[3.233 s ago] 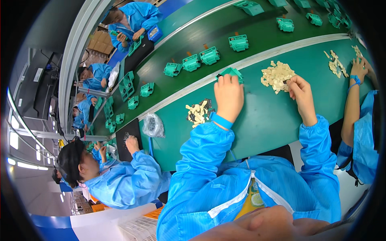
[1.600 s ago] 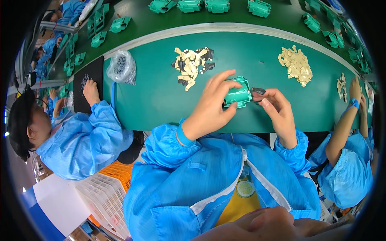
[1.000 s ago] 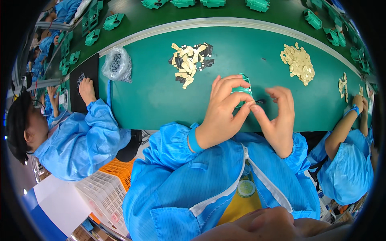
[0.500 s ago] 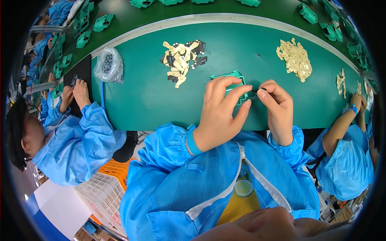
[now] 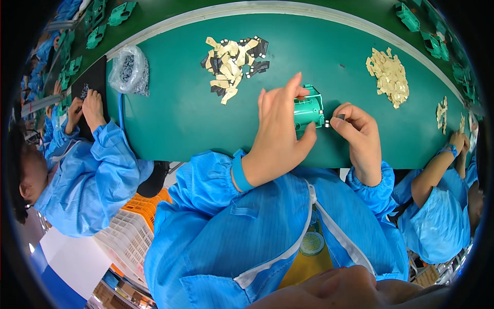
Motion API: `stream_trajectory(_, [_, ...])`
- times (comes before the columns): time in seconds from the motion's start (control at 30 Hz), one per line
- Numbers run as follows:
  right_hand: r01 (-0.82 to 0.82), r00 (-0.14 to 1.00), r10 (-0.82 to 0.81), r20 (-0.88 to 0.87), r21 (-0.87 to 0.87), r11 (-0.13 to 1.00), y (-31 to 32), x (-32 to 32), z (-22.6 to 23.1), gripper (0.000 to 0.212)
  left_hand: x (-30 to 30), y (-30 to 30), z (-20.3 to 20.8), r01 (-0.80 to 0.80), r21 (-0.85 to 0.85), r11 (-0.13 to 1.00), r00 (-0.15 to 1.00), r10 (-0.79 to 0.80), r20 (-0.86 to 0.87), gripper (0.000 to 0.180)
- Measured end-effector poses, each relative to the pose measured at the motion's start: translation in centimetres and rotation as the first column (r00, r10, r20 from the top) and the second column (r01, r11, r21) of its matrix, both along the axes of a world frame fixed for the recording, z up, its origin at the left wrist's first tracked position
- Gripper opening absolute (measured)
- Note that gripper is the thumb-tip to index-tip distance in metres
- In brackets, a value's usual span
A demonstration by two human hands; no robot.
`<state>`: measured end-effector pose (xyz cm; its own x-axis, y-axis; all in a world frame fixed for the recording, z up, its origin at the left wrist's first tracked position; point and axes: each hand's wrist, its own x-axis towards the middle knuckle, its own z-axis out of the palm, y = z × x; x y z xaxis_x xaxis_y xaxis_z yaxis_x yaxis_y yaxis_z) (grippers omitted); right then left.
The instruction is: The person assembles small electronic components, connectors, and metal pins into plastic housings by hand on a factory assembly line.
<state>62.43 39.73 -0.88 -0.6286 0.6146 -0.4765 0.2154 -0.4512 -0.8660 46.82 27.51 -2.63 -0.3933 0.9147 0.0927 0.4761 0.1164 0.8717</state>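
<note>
My left hand [image 5: 280,136] curls around a green plastic housing [image 5: 307,110], thumb at its near side and fingers over its far left. Just to the right, my right hand [image 5: 361,135] pinches a small black strip [image 5: 340,118] between thumb and index finger. White contacts show at the strip's left end, close beside the housing's right edge; whether they touch I cannot tell. Beyond my left hand lies a loose pile of black and cream flat pieces [image 5: 226,64]. Part of the housing is hidden behind my left hand.
A clear bag of small parts [image 5: 128,72] stands at the left by a black mat [image 5: 98,77]. Cream pieces [image 5: 388,77] are heaped at the right. Green housings [image 5: 407,18] sit beyond the pale rail [image 5: 257,9]. Co-workers' hands [image 5: 92,110] are busy on both sides.
My left fingers have left the black strip and closed on the housing, which lay behind them. My right hand keeps the strip, now beside the housing. The view has shifted slightly.
</note>
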Motion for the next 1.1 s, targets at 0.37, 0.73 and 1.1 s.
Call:
stream_trajectory(0.37, [-0.136,0.978,0.121,0.168,0.083,0.987,0.9,-0.4,-0.2,0.013,-0.1,0.3,0.4,0.0,-0.082,0.997,0.998,-0.005,-0.068,0.081])
stream_trajectory(0.73, [-0.148,0.976,0.133,0.17,0.083,0.985,0.9,-0.5,-0.3,0.012,0.1,0.3,0.0,-0.009,-0.064,0.998,0.996,0.003,-0.093,0.078])
stream_trajectory(1.1, [-0.142,0.978,0.122,0.17,0.111,0.984,0.8,-0.4,-1.0,0.012,0.2,0.3,-0.6,-0.016,-0.038,0.999,0.993,0.011,-0.116,0.076])
